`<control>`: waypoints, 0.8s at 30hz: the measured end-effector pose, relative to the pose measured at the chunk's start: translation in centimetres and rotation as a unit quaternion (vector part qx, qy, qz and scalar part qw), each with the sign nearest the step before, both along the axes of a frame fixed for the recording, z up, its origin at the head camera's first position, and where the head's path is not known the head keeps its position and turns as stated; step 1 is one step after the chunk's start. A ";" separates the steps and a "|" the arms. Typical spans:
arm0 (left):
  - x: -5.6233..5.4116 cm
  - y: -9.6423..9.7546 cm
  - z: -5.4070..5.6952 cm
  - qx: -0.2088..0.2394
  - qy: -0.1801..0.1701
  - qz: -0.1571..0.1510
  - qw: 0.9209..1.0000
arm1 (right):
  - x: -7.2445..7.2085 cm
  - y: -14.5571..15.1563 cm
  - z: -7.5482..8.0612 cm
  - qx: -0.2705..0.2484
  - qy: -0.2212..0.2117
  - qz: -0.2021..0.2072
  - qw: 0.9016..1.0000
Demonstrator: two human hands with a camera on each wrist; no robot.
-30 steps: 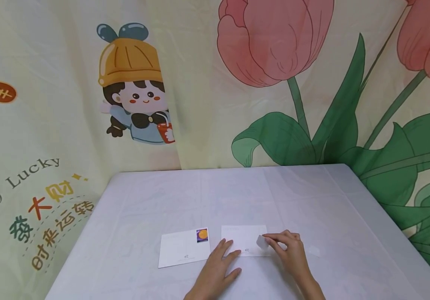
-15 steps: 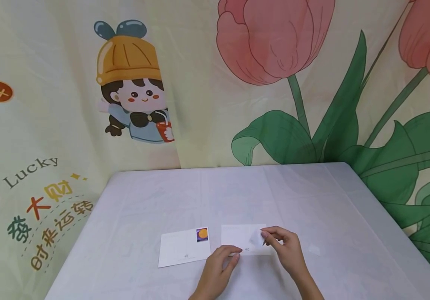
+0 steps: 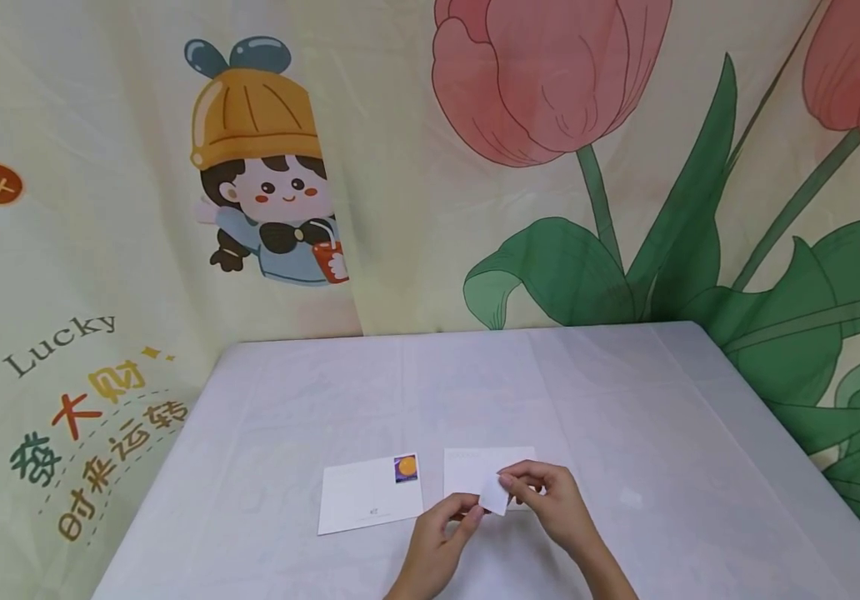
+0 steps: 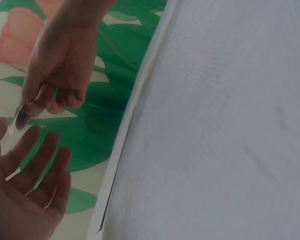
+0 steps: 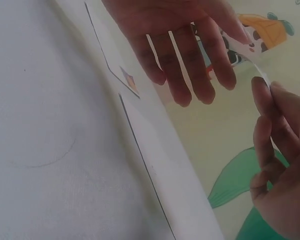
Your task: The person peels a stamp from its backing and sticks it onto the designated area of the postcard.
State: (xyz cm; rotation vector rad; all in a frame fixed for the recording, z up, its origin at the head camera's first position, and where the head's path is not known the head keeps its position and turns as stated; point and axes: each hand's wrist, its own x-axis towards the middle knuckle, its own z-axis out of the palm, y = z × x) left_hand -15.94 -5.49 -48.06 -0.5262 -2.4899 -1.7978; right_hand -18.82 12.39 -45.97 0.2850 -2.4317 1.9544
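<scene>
Just above the near table edge my right hand (image 3: 511, 485) pinches a small white sheet (image 3: 494, 497) between thumb and forefinger. My left hand (image 3: 466, 510) is beside it; its thumb tip touches the sheet's edge while its fingers stay straight and apart from it, as the left wrist view shows (image 4: 25, 185). The sheet (image 4: 16, 120) appears edge-on there, under my right hand (image 4: 55, 65). Under the hands lies a blank white card (image 3: 475, 465). To its left lies a second white card (image 3: 362, 500) with a purple and orange stamp (image 3: 405, 467) in its corner.
The cards lie on a table with a pale grey cloth (image 3: 610, 400). A small faint pale patch (image 3: 631, 497) lies on the cloth right of my hands. Printed fabric with tulips and a cartoon child (image 3: 265, 167) hangs behind and beside the table.
My right hand carried the small sheet left and toward me, off the card's right corner. My left hand lifted from the card and came up to meet the sheet.
</scene>
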 end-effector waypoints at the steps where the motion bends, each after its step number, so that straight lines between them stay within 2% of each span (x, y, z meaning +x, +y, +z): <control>1: 0.1 0.0 0.3 -0.003 -0.003 0.000 1.000 | 0.0 0.0 0.0 0.004 -0.001 0.005 1.000; 4: 0.2 0.0 0.9 -0.006 -0.004 0.000 1.000 | 0.0 -0.2 0.0 0.018 -0.007 0.016 1.000; 8: 0.1 0.1 0.6 0.002 0.008 0.000 1.000 | 0.1 -0.3 0.1 0.029 -0.009 0.020 0.999; 15: -0.7 -0.2 -2.6 0.017 0.012 0.001 1.000 | 0.3 -0.4 0.1 0.026 0.006 0.019 0.999; 18: -0.9 -0.3 -3.3 0.022 0.006 -0.001 1.000 | 0.3 -0.4 0.0 0.028 0.009 0.015 0.999; 22: -1.0 -0.3 -3.5 0.028 0.001 -0.001 1.000 | 0.4 -0.6 0.2 0.038 0.017 0.003 0.999; 24: -0.8 -0.3 -2.8 0.024 -0.009 0.000 1.000 | 0.4 -0.7 0.3 0.047 0.024 -0.005 0.999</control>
